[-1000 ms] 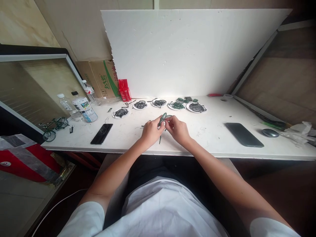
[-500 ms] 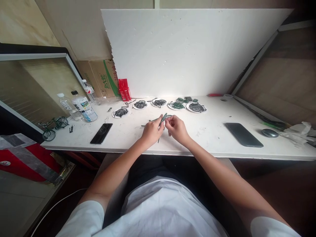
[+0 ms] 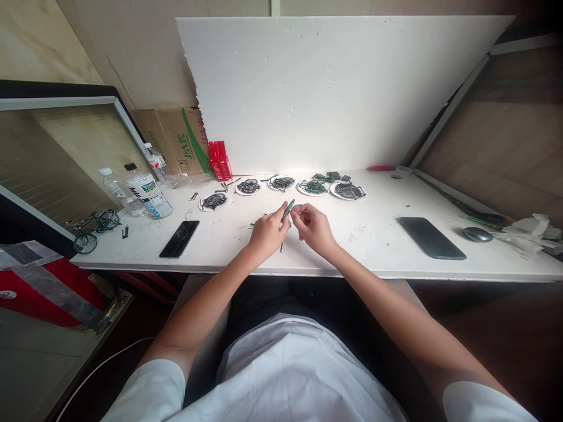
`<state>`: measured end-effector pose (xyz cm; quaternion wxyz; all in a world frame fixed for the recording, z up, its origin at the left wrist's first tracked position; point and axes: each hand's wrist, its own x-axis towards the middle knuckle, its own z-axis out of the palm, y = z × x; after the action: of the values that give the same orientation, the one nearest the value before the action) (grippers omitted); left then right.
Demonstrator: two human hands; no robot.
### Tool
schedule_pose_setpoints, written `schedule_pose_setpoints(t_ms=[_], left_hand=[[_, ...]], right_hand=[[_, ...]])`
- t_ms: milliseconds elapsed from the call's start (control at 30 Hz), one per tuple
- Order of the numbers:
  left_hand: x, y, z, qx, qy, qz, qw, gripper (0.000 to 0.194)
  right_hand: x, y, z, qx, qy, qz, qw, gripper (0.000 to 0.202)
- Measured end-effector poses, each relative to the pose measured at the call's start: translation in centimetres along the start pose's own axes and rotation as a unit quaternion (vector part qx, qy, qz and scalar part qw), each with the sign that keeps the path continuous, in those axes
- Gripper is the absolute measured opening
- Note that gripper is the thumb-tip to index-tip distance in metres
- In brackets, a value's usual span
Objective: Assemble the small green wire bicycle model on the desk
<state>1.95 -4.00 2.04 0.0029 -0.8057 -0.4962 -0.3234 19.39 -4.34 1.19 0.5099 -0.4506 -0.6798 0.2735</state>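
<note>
Over the middle of the white table, my left hand (image 3: 267,233) is closed on a dark green model part (image 3: 288,208), long and thin, tilted up past the fingertips. My right hand (image 3: 314,227) meets it from the right, its thumb and finger pinched together beside the part. What that pinch holds is too small to make out. Behind the right fingers a green piece with a curved outline shows in part. Small dark bits lie on the table just left of and below the hands.
White plates of dark parts (image 3: 214,202) and a plate of green parts (image 3: 313,186) line the back. At left stand a small model bicycle (image 3: 95,227), bottles (image 3: 152,196) and a phone (image 3: 179,238). A dark slab (image 3: 420,237) and a mouse (image 3: 477,234) lie at right.
The view has shifted slightly. Both hands keep nearly the same pose, close together, with the green part still in the left hand.
</note>
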Motion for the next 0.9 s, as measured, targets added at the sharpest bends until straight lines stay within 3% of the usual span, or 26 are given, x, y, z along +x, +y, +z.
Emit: schedule_pose_setpoints(t_ms=[67, 200, 300, 400, 533, 900], left_hand=[[0.0, 0.1, -0.2, -0.019, 0.000, -0.007, 1.000, 0.053], [0.0, 0.1, -0.1, -0.050, 0.006, -0.013, 0.999, 0.052], [-0.1, 0.1, 0.0, -0.077, 0.019, -0.008, 0.997, 0.044], [-0.1, 0.0, -0.1, -0.097, 0.033, 0.001, 0.995, 0.037], [-0.2, 0.1, -0.3, -0.088, 0.042, 0.014, 0.995, 0.033], [-0.3, 0.3, -0.7, -0.070, 0.034, 0.015, 0.997, 0.032]], right_hand=[[-0.2, 0.6, 0.1, -0.146, 0.037, -0.092, 0.984, 0.032], [0.0, 1.6, -0.3, -0.348, 0.068, -0.206, 0.912, 0.027], [0.2, 1.7, -0.7, -0.389, 0.077, -0.268, 0.878, 0.025], [0.3, 1.5, -1.0, -0.385, 0.088, -0.307, 0.866, 0.024], [0.2, 1.3, -1.0, -0.372, 0.081, -0.299, 0.875, 0.025], [-0.1, 0.8, -0.5, -0.251, 0.048, -0.163, 0.953, 0.031]])
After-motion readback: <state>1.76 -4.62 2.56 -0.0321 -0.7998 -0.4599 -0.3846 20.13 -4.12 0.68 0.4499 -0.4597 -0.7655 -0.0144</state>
